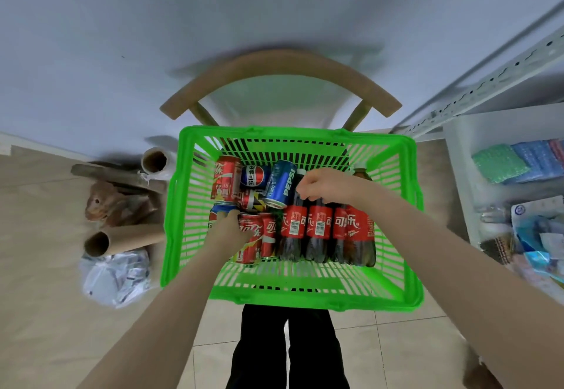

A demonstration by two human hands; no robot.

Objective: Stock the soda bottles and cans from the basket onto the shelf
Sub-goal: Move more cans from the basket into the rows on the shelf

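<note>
For lifting out, a cola bottle (293, 225) is being pinched at its neck by the right hand (325, 184), a red can (251, 231) gripped by the left hand (230, 225).

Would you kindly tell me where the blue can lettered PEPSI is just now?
Head view: the blue PEPSI can lies tilted in the green basket's far middle, just left of the right hand, beyond the cola bottles.

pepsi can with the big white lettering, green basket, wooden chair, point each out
Pepsi can (283, 183): head view, on its lettered blue side.
green basket (305, 298): head view, on the near rim.
wooden chair (276, 63): head view, on the curved backrest.
</note>
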